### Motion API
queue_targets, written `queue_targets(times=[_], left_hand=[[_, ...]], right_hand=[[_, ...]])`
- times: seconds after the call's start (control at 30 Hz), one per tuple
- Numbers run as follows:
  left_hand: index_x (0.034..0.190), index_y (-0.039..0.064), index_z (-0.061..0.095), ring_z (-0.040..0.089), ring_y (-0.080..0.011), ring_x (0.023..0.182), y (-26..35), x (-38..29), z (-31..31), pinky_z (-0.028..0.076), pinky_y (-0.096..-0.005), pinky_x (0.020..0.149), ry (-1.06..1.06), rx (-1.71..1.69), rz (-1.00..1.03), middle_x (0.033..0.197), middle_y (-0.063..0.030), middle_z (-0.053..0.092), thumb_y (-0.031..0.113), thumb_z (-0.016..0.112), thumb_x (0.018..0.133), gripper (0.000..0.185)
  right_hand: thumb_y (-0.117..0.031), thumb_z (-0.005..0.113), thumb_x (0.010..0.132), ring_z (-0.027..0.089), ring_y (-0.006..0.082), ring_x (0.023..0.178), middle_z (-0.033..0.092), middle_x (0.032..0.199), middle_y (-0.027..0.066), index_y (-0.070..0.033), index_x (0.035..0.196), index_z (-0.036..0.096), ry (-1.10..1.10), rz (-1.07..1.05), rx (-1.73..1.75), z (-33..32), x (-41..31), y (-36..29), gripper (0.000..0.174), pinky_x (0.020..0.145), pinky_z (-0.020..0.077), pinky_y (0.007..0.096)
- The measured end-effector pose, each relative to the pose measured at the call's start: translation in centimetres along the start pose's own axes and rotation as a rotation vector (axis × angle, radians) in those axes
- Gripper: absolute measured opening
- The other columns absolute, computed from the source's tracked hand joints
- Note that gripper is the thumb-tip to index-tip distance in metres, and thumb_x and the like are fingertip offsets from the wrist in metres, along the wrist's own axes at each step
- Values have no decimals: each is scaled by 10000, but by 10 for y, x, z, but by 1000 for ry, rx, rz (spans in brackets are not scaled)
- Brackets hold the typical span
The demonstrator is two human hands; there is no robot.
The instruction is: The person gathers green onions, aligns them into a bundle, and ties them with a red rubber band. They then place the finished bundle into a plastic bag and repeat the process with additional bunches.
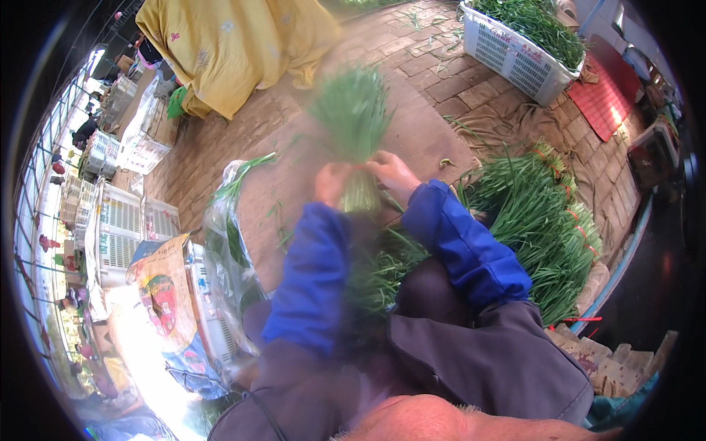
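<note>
A bundle of long green leaves (353, 113), apparently Chinese chives, stands upright before me with its leaf tips away and its pale cut stems (361, 193) toward me. My left hand (331, 183) grips its left side. On the right side, the fingers of my right hand (390, 171) close on the bundle at the same height. A thin reddish band (358, 166) crosses the stems between both hands. That area is blurred, so whether the band is fastened cannot be seen. Loose leaves (386, 270) lie below, between my knees.
Several chive bundles tied with red bands (529, 215) are piled at the right. A brown board (270, 220) lies ahead on brick paving. A white crate of greens (518, 52) stands far right. Clear plastic bag (220, 242), printed sack (165, 308) and white crates (118, 226) line the left.
</note>
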State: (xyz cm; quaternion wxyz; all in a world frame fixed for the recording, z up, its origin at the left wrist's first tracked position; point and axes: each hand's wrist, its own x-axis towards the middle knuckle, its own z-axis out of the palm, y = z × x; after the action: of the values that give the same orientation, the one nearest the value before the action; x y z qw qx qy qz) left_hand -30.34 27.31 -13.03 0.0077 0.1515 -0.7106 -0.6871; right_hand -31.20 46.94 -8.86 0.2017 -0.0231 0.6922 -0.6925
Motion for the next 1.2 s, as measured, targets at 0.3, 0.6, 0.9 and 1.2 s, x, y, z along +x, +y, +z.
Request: queue_targets(times=[0.3, 0.6, 0.9, 1.2], left_hand=[[1031, 70, 573, 629, -132, 799, 27, -8, -1, 560, -308, 757, -181, -92, -124, 924, -38, 661, 107, 704, 966, 150], [923, 95, 620, 632, -123, 916, 76, -44, 1, 502, -281, 874, -152, -277, 182, 1022, -24, 686, 35, 687, 963, 98], [1037, 67, 657, 626, -148, 1003, 51, -33, -18, 483, -309, 939, -207, -190, 349, 1112, -44, 691, 17, 673, 945, 106], [1102, 83, 655, 593, -139, 1054, -2, -26, -23, 457, -301, 945, -153, -113, 291, 1095, -9, 653, 12, 678, 936, 182]], right_hand=[[-241, 623, 955, 623, 167, 798, 676, 897, 109, 30, 1086, 660, 20, -99, -46, -1, 1, 8, 304, 695, 514, 343], [-147, 625, 939, 660, 254, 834, 669, 921, 167, 19, 1020, 619, 169, -624, -82, 7, -26, -47, 185, 745, 529, 381], [-42, 656, 888, 663, 391, 988, 632, 1240, 214, -11, 996, 612, 194, -937, -366, 3, -21, -42, 121, 839, 541, 435], [-68, 631, 894, 643, 413, 1002, 623, 1290, 181, -26, 945, 598, 209, -842, -473, 6, -20, -9, 73, 821, 540, 460]])
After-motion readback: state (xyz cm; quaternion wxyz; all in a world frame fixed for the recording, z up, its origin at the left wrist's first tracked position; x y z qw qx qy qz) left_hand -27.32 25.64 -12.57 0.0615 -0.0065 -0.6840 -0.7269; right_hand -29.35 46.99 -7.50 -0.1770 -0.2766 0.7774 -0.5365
